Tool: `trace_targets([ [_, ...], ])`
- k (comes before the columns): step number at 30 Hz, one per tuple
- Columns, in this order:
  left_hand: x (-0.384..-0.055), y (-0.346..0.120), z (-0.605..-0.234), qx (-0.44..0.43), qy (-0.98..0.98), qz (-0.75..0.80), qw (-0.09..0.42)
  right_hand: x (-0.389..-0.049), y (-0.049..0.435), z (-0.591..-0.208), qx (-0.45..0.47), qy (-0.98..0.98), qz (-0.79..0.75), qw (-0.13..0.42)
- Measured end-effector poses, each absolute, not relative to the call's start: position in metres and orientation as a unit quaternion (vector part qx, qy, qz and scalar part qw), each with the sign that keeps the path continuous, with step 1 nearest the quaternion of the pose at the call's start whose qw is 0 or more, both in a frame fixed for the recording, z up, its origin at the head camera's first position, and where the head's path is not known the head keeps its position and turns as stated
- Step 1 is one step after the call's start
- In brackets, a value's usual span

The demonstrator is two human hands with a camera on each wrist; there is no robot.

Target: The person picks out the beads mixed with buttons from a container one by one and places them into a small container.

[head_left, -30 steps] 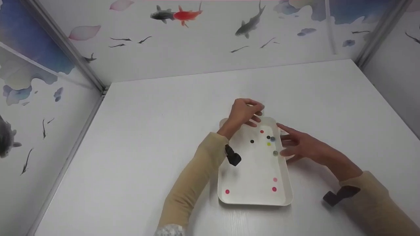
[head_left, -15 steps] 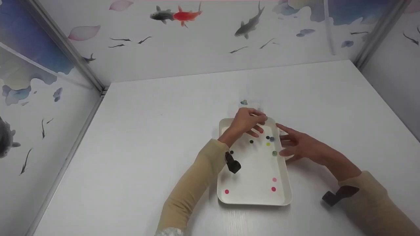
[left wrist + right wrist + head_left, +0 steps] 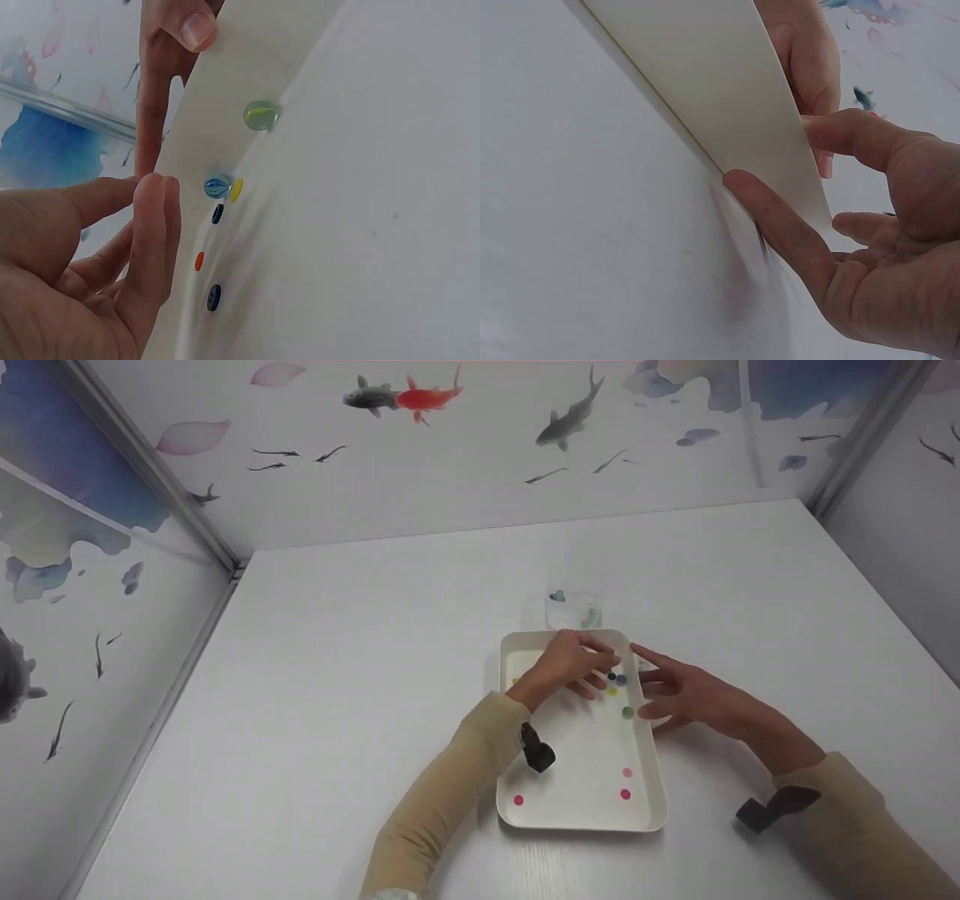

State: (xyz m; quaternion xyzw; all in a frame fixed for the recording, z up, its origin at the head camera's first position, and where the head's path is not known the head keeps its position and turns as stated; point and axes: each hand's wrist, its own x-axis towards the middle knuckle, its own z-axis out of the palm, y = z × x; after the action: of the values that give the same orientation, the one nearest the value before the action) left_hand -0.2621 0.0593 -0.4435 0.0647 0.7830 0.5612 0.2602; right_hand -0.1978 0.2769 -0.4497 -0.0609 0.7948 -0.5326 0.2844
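A white tray lies lengthwise on the table. My left hand hovers over its far part, fingers bent, thumb tip close to the fingertips. Nothing shows between them in the left wrist view. Near those fingers lie a blue swirled marble, a yellow button, two dark buttons and an orange button. A green marble sits farther along the same wall. My right hand holds the tray's right side, thumb at the rim and a finger low against the outer wall.
Beyond the tray's far end stands a clear container with a few bluish and greenish pieces in it. Red-pink buttons lie in the tray's near corners. White walls painted with fish bound the table at the back and sides.
My left hand has come back from the clear container and down over the tray's far right part, uncovering the container. My right hand has stayed at the tray's side.
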Motion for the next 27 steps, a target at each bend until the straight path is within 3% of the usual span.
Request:
trace_targets([
  [27, -0.258, 0.074, -0.446, 0.078, 0.798, 0.527, 0.282, -0.199, 0.278, -0.451, -0.068, 0.800, -0.525, 0.282],
])
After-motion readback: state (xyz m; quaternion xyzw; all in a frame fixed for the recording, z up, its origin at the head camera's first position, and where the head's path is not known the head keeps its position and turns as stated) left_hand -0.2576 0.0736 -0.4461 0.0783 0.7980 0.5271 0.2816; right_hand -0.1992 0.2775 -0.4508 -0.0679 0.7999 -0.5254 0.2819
